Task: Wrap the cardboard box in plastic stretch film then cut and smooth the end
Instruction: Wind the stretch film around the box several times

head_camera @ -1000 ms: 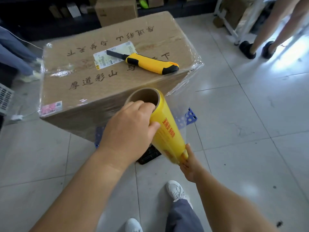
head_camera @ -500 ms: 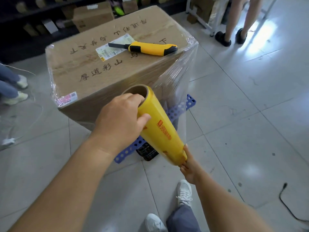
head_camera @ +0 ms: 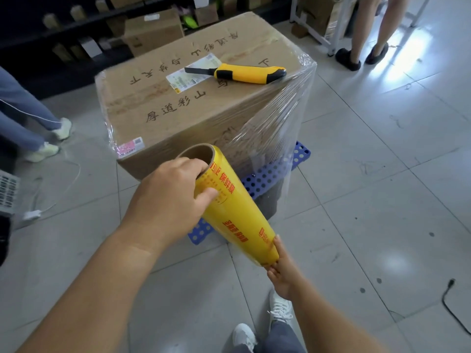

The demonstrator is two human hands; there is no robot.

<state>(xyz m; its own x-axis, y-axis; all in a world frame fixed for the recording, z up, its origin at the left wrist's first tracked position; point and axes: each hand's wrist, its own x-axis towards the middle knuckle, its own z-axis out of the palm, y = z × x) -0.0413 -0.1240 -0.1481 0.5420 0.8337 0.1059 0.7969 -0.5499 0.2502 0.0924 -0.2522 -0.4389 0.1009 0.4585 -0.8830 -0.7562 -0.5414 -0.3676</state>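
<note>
Single head-worn view, forward and steeply down, close above hands (head_camera: 168, 200).

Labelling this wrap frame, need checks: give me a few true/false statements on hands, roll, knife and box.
1. The utility knife lies on top of the cardboard box. True.
2. The left hand holds the knife. False: it grips the upper end of the film roll.
3. The right hand supports the roll's lower end. True.
4. The box sits directly on the floor tiles. False: it rests on a blue perforated platform.
5. Film covers the box's near right corner. True.
</note>
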